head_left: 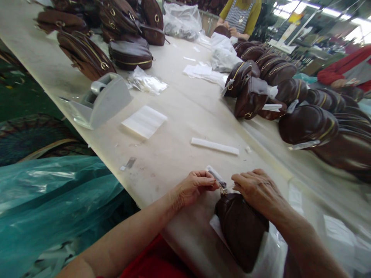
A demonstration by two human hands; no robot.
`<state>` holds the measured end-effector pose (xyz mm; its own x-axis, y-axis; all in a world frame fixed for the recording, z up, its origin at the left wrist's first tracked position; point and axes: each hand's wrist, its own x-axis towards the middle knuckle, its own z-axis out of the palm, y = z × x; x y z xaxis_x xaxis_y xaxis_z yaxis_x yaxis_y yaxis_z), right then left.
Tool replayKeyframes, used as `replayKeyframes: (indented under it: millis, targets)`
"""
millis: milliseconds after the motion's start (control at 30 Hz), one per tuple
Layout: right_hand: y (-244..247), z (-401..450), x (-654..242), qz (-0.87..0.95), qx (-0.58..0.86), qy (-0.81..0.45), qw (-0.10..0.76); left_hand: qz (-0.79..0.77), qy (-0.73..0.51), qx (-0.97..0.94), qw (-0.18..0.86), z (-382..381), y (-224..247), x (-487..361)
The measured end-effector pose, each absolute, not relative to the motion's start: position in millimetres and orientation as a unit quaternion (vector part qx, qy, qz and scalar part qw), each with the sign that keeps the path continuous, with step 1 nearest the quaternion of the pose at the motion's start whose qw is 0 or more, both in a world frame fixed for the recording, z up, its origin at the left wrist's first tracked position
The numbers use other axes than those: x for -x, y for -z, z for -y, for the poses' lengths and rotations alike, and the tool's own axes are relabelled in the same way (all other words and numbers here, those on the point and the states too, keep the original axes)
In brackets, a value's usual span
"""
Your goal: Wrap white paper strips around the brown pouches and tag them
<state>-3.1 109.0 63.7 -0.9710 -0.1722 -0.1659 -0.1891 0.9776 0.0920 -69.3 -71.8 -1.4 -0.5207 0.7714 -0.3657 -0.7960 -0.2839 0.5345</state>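
Observation:
A dark brown leather bag (243, 231) sits at the table's near edge, partly wrapped in white translucent plastic (271, 247). Thumb and finger of my left hand (199, 185) are pinched together beside the gold metal ring (223, 191) at the bag's top end; what lies between them is too small to make out. Over the top of the bag, my right hand (257, 189) has its fingers curled and closed near the same ring. Its fingertips hide whatever they grip. A small clear plastic sleeve (216, 175) with something dark in it lies against the ring, between both hands.
A folded white strip (215, 146), a stack of white sheets (145, 121) and a grey tape dispenser (101, 100) lie ahead on the table. Brown bags (130, 54) crowd the far left, more bags (308, 125) the right. Two co-workers (243, 19) are beyond.

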Motion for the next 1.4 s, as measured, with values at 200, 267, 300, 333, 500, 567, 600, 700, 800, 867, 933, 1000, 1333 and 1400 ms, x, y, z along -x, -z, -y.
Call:
replayKeyframes:
  millis: [200,267,300,333,500,567,600,700,800,867,933,1000,1333,1400]
  targets:
    - [-71.7,-126.8,-5.0,-0.995,0.100,0.008,0.024,-0.332,-0.806,-0.012,0.490,76.3,-0.3,75.2]
    - [-76.1,-126.1,-7.7,-0.995,0.085,0.058,-0.001,-0.323,-0.807,-0.029,0.494,75.8,-1.8,74.9]
    - [-77.7,-124.2,-9.1,-0.994,0.070,0.084,-0.021,-0.322,-0.805,-0.038,0.496,74.8,-2.4,74.2]
    - [-78.7,-121.4,-10.4,-0.992,0.052,0.109,-0.042,-0.326,-0.802,-0.045,0.498,73.4,-3.0,73.0]
    - [-78.2,-99.9,-12.3,-0.970,-0.017,0.224,-0.097,-0.392,-0.783,-0.066,0.478,63.8,-7.1,67.0]
    - [-77.3,-92.1,-11.3,-0.958,-0.026,0.268,-0.103,-0.410,-0.773,-0.092,0.476,60.3,-10.5,65.7]
    - [-76.8,-89.2,-10.7,-0.952,-0.031,0.285,-0.105,-0.417,-0.768,-0.109,0.474,58.7,-12.5,65.2]
    - [-74.4,-84.5,-10.0,-0.938,-0.061,0.321,-0.114,-0.452,-0.769,-0.149,0.426,53.9,-17.2,63.3]
    - [-70.6,-83.0,-10.6,-0.918,-0.092,0.367,-0.118,-0.494,-0.778,-0.167,0.349,49.3,-18.4,60.7]
    - [-67.6,-81.8,-11.3,-0.907,-0.107,0.390,-0.119,-0.493,-0.777,-0.179,0.348,47.3,-17.7,59.8]
    - [-64.0,-80.2,-12.1,-0.899,-0.128,0.401,-0.119,-0.504,-0.760,-0.197,0.360,46.8,-17.2,60.5]
    - [-59.6,-78.7,-13.0,-0.888,-0.142,0.424,-0.105,-0.547,-0.730,-0.221,0.345,47.4,-17.5,62.6]
    - [-55.5,-86.9,-23.5,-0.931,-0.106,0.329,-0.114,-0.631,-0.712,-0.157,0.267,68.0,-22.2,67.2]
    - [-57.5,-88.2,-26.2,-0.939,-0.082,0.321,-0.092,-0.671,-0.694,-0.153,0.211,78.3,-27.9,70.3]
